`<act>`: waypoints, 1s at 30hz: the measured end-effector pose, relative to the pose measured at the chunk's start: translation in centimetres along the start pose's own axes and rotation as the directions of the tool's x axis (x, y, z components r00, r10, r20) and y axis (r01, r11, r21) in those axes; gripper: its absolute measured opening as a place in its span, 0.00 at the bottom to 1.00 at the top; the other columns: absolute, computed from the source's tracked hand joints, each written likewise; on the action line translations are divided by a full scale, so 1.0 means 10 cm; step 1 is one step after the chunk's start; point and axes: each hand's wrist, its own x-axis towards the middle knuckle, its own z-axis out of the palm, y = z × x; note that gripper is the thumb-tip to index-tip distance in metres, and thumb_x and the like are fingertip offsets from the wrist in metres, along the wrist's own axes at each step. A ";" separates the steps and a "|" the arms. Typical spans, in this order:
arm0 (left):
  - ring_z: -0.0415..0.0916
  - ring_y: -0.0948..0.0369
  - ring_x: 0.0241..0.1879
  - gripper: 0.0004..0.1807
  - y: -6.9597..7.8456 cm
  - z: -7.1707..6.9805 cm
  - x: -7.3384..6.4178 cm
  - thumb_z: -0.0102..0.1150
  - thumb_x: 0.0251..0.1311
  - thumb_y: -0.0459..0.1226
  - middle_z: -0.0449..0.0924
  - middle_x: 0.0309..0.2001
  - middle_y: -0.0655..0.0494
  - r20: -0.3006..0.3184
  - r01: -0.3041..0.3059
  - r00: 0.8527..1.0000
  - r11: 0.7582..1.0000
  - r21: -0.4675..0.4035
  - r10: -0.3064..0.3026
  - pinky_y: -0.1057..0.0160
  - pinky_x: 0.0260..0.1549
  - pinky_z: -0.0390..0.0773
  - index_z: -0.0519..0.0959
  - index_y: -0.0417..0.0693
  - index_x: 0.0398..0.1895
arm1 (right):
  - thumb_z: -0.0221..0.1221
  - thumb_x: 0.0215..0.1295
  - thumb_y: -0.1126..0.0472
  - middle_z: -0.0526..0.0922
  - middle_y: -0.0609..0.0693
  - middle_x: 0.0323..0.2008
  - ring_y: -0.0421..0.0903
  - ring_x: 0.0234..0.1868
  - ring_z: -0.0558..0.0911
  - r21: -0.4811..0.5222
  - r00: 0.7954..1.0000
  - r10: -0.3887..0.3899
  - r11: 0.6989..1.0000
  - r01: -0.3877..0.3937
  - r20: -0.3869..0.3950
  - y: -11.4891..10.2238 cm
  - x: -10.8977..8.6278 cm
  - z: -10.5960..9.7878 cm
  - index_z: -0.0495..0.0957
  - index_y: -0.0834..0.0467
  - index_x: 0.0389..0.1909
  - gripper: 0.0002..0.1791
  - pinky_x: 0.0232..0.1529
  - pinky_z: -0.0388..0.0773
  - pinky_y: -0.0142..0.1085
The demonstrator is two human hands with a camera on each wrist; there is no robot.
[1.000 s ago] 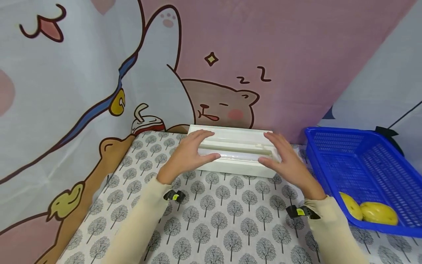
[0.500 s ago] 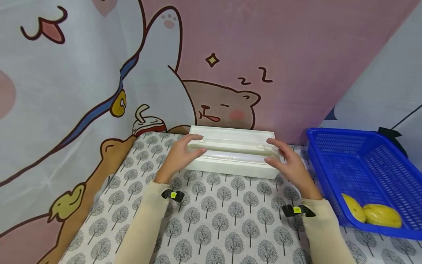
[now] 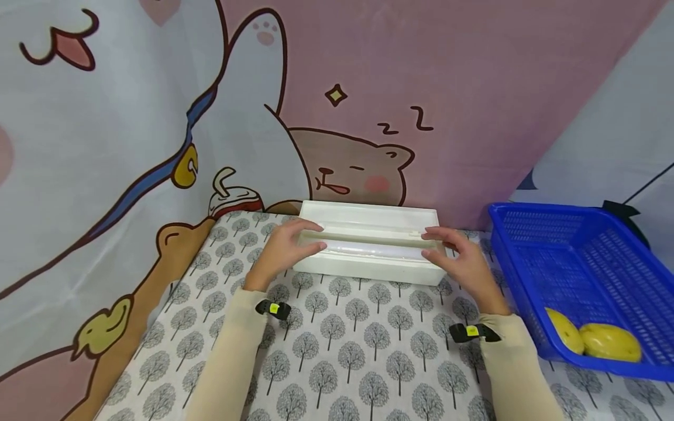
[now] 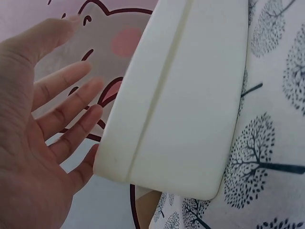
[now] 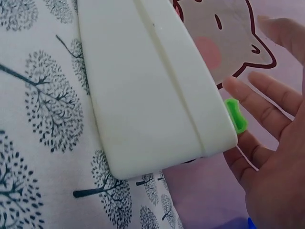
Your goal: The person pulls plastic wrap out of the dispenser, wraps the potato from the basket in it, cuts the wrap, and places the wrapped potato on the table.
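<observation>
Head view: the white box lies open at twelve o'clock, seemingly set lengthwise so its roll meets both hands: left hand at nine, right hand at three, fingers loosely parted, gripping nothing visible

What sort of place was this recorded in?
Probably a makeshift indoor tabletop workspace: a white box stands on a tree-print cloth, a cartoon-printed backdrop rises behind it, and a blue basket sits to the right.
</observation>
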 end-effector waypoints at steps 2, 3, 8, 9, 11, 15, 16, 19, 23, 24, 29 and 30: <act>0.76 0.47 0.69 0.24 -0.02 -0.01 -0.01 0.79 0.65 0.47 0.84 0.65 0.50 0.015 -0.007 1.000 1.000 0.019 0.007 0.36 0.72 0.70 0.89 0.46 0.59 | 0.73 0.73 0.59 0.87 0.54 0.62 0.47 0.69 0.77 -0.023 1.000 0.017 1.000 -0.017 0.013 0.02 0.00 0.00 0.84 0.55 0.66 0.23 0.70 0.70 0.55; 0.76 0.47 0.69 0.23 -0.03 -0.01 -0.01 0.79 0.64 0.47 0.85 0.65 0.51 0.022 -0.014 1.000 0.999 0.029 0.013 0.36 0.72 0.70 0.89 0.47 0.58 | 0.74 0.73 0.58 0.87 0.54 0.62 0.51 0.69 0.77 -0.036 1.000 0.020 0.999 -0.019 0.020 0.03 0.00 0.00 0.86 0.55 0.64 0.22 0.70 0.70 0.59; 0.75 0.47 0.68 0.22 -0.06 -0.01 0.03 0.82 0.61 0.45 0.87 0.63 0.52 0.063 -0.058 0.996 0.997 0.055 0.055 0.35 0.72 0.69 0.90 0.47 0.56 | 0.78 0.66 0.63 0.88 0.58 0.58 0.59 0.66 0.79 -0.116 0.998 -0.053 0.992 0.057 0.044 0.08 0.02 -0.02 0.90 0.57 0.56 0.18 0.68 0.69 0.65; 0.75 0.47 0.68 0.22 -0.06 -0.01 0.03 0.83 0.61 0.44 0.87 0.62 0.52 0.071 -0.063 0.996 0.996 0.059 0.058 0.35 0.72 0.68 0.90 0.47 0.56 | 0.78 0.64 0.64 0.88 0.58 0.57 0.59 0.65 0.79 -0.129 0.996 -0.076 0.988 0.081 0.047 0.09 0.03 -0.02 0.90 0.58 0.54 0.18 0.67 0.69 0.64; 0.75 0.46 0.69 0.22 -0.07 -0.01 0.04 0.83 0.60 0.43 0.88 0.61 0.52 0.081 -0.063 0.995 0.996 0.066 0.058 0.34 0.72 0.68 0.90 0.47 0.56 | 0.79 0.62 0.66 0.88 0.58 0.56 0.59 0.64 0.79 -0.138 0.992 -0.111 0.983 0.118 0.055 0.11 0.03 -0.02 0.91 0.58 0.53 0.17 0.65 0.70 0.60; 0.74 0.45 0.69 0.21 -0.07 -0.02 0.03 0.84 0.59 0.41 0.87 0.61 0.52 0.095 -0.040 0.995 0.996 0.077 0.033 0.34 0.72 0.68 0.91 0.48 0.55 | 0.79 0.60 0.68 0.89 0.58 0.55 0.59 0.63 0.78 -0.162 0.986 -0.156 0.973 0.164 0.066 0.12 0.04 -0.01 0.92 0.60 0.50 0.17 0.63 0.69 0.59; 0.74 0.44 0.70 0.21 -0.08 -0.02 0.03 0.84 0.60 0.41 0.87 0.61 0.51 0.097 -0.037 0.995 0.996 0.079 0.029 0.34 0.73 0.67 0.91 0.48 0.55 | 0.79 0.60 0.68 0.89 0.58 0.55 0.59 0.63 0.78 -0.163 0.986 -0.155 0.973 0.164 0.067 0.12 0.04 -0.01 0.92 0.61 0.50 0.16 0.63 0.69 0.59; 0.73 0.43 0.71 0.20 -0.09 -0.03 0.03 0.84 0.60 0.40 0.88 0.61 0.51 0.103 -0.042 0.994 0.996 0.082 0.034 0.34 0.76 0.62 0.91 0.46 0.54 | 0.80 0.59 0.68 0.89 0.58 0.55 0.58 0.63 0.77 -0.167 0.986 -0.151 0.973 0.160 0.067 0.10 0.05 -0.01 0.92 0.61 0.48 0.16 0.63 0.69 0.55; 0.75 0.44 0.69 0.19 -0.10 -0.03 0.03 0.83 0.60 0.38 0.89 0.58 0.50 0.111 -0.066 0.992 0.995 0.069 0.058 0.35 0.79 0.57 0.91 0.43 0.53 | 0.81 0.59 0.68 0.89 0.56 0.55 0.54 0.61 0.77 -0.171 0.986 -0.156 0.971 0.165 0.065 0.11 0.04 -0.01 0.93 0.59 0.46 0.14 0.59 0.70 0.44; 0.76 0.44 0.68 0.19 -0.10 -0.03 0.03 0.83 0.60 0.38 0.89 0.57 0.51 0.113 -0.070 0.992 0.995 0.068 0.062 0.35 0.79 0.58 0.91 0.43 0.53 | 0.81 0.59 0.68 0.90 0.55 0.54 0.53 0.61 0.77 -0.173 0.985 -0.161 0.970 0.170 0.067 0.11 0.04 -0.01 0.93 0.59 0.46 0.14 0.58 0.70 0.42; 0.78 0.46 0.62 0.17 -0.15 -0.06 0.02 0.83 0.60 0.37 0.89 0.56 0.52 0.112 -0.070 0.992 0.995 0.071 0.062 0.38 0.71 0.70 0.92 0.44 0.51 | 0.80 0.60 0.69 0.90 0.54 0.53 0.53 0.60 0.76 -0.175 0.981 -0.176 0.967 0.187 0.077 0.15 0.06 0.01 0.93 0.60 0.44 0.12 0.58 0.68 0.40; 0.78 0.47 0.62 0.17 -0.16 -0.07 0.01 0.83 0.60 0.37 0.89 0.56 0.52 0.110 -0.066 0.992 0.995 0.068 0.058 0.38 0.69 0.73 0.92 0.44 0.50 | 0.80 0.60 0.69 0.90 0.55 0.53 0.53 0.61 0.76 -0.176 0.981 -0.178 0.966 0.190 0.079 0.15 0.06 0.01 0.93 0.60 0.43 0.11 0.59 0.68 0.41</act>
